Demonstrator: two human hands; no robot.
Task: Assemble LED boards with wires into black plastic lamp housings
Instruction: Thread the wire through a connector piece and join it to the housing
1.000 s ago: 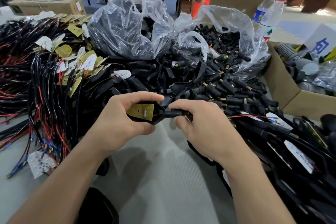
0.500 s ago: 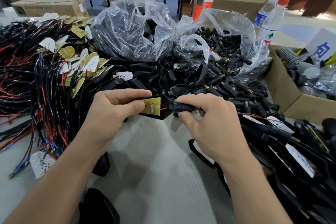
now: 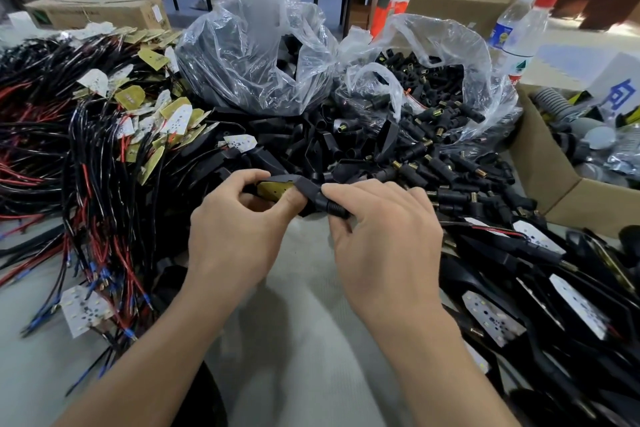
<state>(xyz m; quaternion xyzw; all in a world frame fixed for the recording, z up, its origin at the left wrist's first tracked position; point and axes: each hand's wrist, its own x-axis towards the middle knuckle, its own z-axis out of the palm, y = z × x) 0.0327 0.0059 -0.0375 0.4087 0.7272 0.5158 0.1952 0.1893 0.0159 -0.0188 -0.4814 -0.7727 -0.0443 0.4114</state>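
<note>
Grey table [image 3: 311, 340] is pretty much buried: a huge tangle of black and red wires with LED boards [image 3: 86, 156] on the left, and two clear plastic bags [image 3: 256, 55] of black parts at the back. There's a cardboard box [image 3: 540, 166] on the right, with a heap of loaded housings [image 3: 554, 305] just in front of it. Both hands meet mid-table, just above the bare patch. The left hand [image 3: 235, 236] is curled round the wide end of one black lamp housing [image 3: 301, 185], thumb pressed up against the yellowish LED board [image 3: 273, 189] sitting in it. The right hand [image 3: 384, 232] is pinching the housing's ribbed narrow neck between thumb and fingers.
</note>
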